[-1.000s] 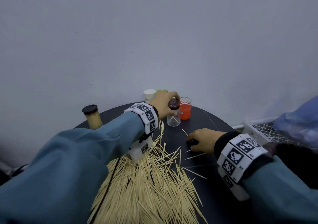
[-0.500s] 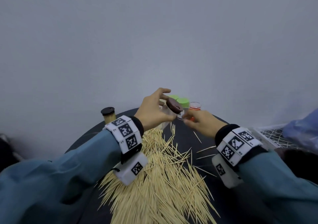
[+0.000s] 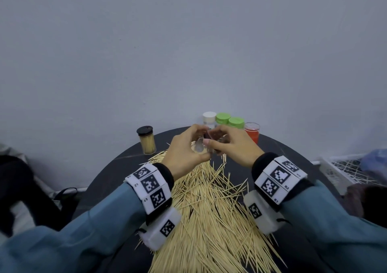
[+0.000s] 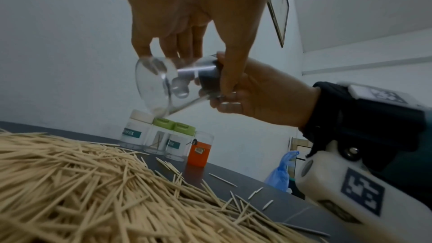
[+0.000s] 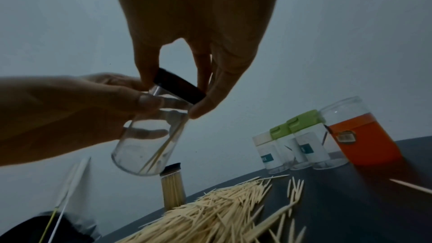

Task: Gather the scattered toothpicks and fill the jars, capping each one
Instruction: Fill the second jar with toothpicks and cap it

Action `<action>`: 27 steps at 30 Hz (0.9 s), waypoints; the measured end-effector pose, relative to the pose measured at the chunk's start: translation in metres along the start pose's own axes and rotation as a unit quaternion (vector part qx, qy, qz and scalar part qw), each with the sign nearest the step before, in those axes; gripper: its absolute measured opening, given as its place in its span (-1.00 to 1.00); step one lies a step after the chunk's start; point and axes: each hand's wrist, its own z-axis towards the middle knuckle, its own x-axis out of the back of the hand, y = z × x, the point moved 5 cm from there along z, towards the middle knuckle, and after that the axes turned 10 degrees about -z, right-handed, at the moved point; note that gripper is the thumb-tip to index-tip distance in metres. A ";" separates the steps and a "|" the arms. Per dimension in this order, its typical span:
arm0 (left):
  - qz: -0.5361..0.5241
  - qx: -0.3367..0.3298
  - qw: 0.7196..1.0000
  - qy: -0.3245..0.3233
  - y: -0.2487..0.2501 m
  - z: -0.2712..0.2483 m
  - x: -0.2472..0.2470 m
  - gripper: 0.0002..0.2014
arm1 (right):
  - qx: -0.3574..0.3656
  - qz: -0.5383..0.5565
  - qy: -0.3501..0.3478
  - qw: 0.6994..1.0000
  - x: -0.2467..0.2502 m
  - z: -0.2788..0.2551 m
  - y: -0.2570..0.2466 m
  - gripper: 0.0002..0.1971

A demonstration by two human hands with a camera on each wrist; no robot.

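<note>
Toothpicks [image 3: 211,216] lie heaped across the dark round table [image 3: 293,153] below our raised hands, with a few strays beside the pile. Our left hand [image 3: 184,153] curls its fingers and thumb round the body of a small clear jar [image 5: 149,143], held tilted above the heap with a couple of toothpicks inside it. Our right hand [image 3: 234,147] pinches the dark cap [image 5: 180,88] at the jar's mouth between thumb and fingertips; we cannot tell whether the cap is fully seated. At the table's far edge stand a white-capped jar [image 3: 209,118], two green-capped jars [image 3: 229,120] and an orange container [image 3: 252,132] in a row, touching. A full jar with a black cap [image 3: 146,139] stands apart to the left
</note>
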 end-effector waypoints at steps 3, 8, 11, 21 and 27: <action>-0.022 -0.007 1.000 0.020 -0.004 0.000 0.001 -0.46 | -0.003 0.011 0.011 1.000 0.000 0.005 0.002 -0.60; -0.021 -0.009 0.998 0.056 -0.015 0.003 0.004 -0.50 | -0.003 0.035 0.007 0.999 -0.004 0.010 0.004 -0.62; -0.046 0.013 0.998 0.051 -0.021 0.005 0.004 -0.53 | 0.006 0.033 -0.014 0.999 -0.007 0.013 0.004 -0.62; -0.046 0.032 0.998 0.003 -0.028 0.004 0.002 -0.48 | 0.022 0.039 -0.106 0.993 -0.014 0.011 0.006 -0.64; -0.024 0.031 0.999 -0.021 -0.026 0.001 0.002 -0.50 | 0.030 0.007 -0.130 0.991 -0.014 0.007 0.007 -0.62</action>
